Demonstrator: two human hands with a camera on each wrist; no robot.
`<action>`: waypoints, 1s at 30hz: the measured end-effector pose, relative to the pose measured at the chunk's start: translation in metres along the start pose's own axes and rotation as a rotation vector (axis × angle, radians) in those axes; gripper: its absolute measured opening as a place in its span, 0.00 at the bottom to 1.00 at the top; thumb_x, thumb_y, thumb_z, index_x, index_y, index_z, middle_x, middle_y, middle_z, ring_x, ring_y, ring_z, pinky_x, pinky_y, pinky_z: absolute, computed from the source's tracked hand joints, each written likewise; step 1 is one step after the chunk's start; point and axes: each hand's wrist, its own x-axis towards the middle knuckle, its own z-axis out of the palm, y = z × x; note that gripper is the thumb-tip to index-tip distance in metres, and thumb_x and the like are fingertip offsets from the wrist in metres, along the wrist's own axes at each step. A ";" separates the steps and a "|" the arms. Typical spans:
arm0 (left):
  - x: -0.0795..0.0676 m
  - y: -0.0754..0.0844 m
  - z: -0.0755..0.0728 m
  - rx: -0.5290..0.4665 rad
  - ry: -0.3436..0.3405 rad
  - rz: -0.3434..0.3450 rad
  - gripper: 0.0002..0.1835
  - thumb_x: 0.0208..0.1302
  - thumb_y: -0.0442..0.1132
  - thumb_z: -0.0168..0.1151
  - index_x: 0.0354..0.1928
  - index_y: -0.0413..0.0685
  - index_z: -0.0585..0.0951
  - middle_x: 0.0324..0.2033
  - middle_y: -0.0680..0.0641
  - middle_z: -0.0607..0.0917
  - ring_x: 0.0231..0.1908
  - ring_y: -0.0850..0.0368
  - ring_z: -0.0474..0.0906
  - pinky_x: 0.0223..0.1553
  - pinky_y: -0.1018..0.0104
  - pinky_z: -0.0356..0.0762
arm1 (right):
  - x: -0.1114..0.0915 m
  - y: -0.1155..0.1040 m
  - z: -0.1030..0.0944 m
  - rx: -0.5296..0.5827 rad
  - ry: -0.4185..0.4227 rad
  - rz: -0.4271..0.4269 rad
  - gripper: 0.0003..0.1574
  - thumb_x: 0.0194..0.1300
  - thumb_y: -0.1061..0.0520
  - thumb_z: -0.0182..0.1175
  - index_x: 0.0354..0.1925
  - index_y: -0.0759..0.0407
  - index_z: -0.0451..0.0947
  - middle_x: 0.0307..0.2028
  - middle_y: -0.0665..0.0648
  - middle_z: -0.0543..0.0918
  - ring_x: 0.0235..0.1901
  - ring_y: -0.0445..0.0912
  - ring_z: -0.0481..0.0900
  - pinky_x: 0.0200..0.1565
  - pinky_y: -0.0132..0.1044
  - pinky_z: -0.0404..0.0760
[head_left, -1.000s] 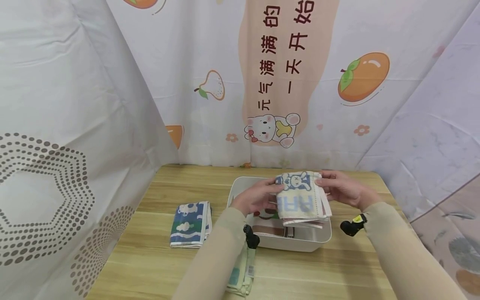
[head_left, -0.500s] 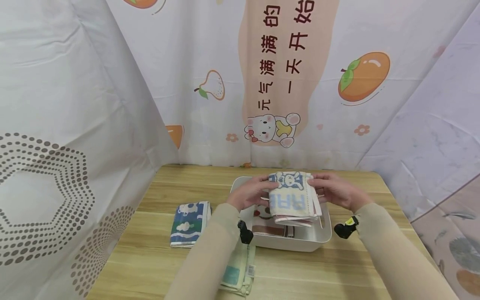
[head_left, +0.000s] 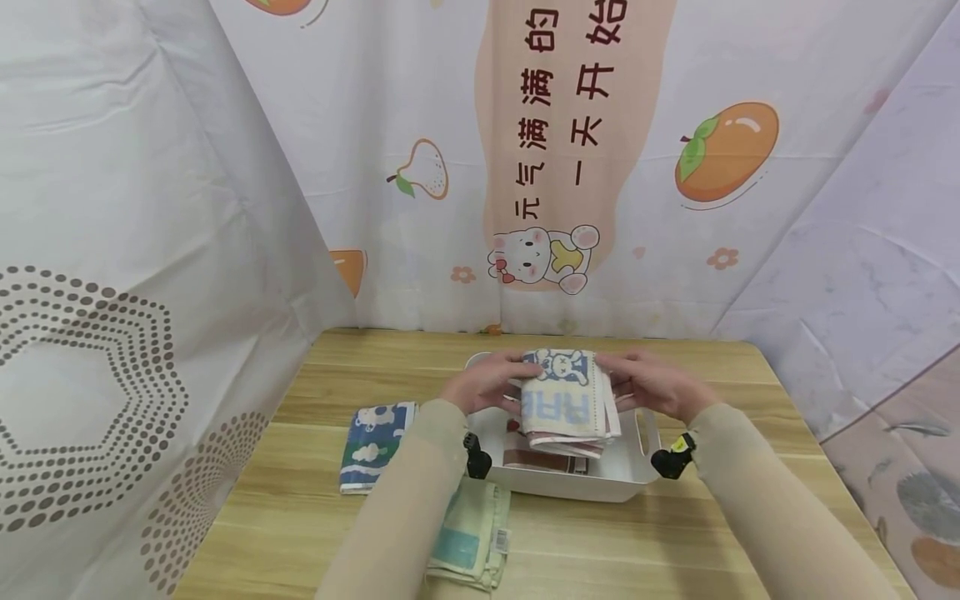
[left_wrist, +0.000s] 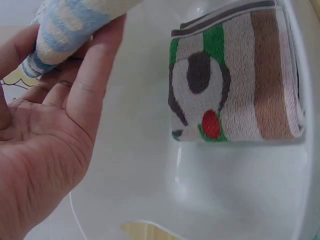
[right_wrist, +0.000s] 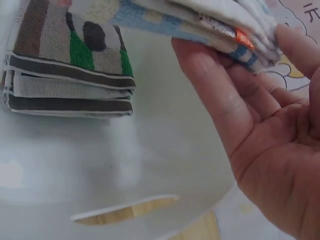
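Observation:
A folded cream-and-blue towel (head_left: pixel 561 398) with a rabbit pattern is held between both hands, above a white plastic basket (head_left: pixel 615 487). My left hand (head_left: pixel 491 382) grips its left side, thumb on top and fingers beneath. On the opposite side, my right hand (head_left: pixel 656 385) pinches the layered edge, where a small orange-and-white tag (right_wrist: pixel 227 31) shows in the right wrist view. Inside the basket lies another folded towel (left_wrist: pixel 235 80), striped brown, grey and green with a red spot. In the head view the held towel partly covers it.
On the wooden table (head_left: pixel 600 550), a folded blue-and-green towel (head_left: pixel 375 446) lies left of the basket. A pale green towel (head_left: pixel 468 533) with a white label is in front, partly behind the left sleeve. A printed curtain (head_left: pixel 420 275) hangs behind the table.
Both hands have carried the rabbit towel leftward, from the basket's right side to over its middle. The other towels stay where they were.

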 end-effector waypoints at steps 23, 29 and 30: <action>0.003 -0.006 -0.008 0.132 0.127 -0.128 0.16 0.65 0.47 0.60 0.46 0.41 0.78 0.40 0.38 0.81 0.33 0.44 0.83 0.33 0.50 0.83 | 0.016 0.006 0.013 -0.098 -0.029 0.112 0.26 0.68 0.48 0.56 0.51 0.69 0.75 0.34 0.66 0.82 0.27 0.50 0.82 0.40 0.50 0.82; 0.003 -0.007 -0.006 0.160 0.150 -0.146 0.15 0.66 0.45 0.60 0.42 0.39 0.78 0.37 0.38 0.81 0.31 0.44 0.83 0.32 0.51 0.83 | 0.017 0.007 0.014 -0.103 -0.041 0.141 0.26 0.68 0.48 0.56 0.50 0.70 0.75 0.33 0.65 0.82 0.27 0.49 0.82 0.41 0.52 0.81; 0.004 -0.007 -0.005 0.167 0.146 -0.145 0.14 0.66 0.45 0.60 0.42 0.39 0.78 0.37 0.38 0.81 0.31 0.44 0.83 0.32 0.51 0.83 | 0.017 0.007 0.014 -0.103 -0.039 0.146 0.26 0.68 0.48 0.56 0.50 0.70 0.75 0.33 0.65 0.82 0.26 0.49 0.82 0.41 0.52 0.81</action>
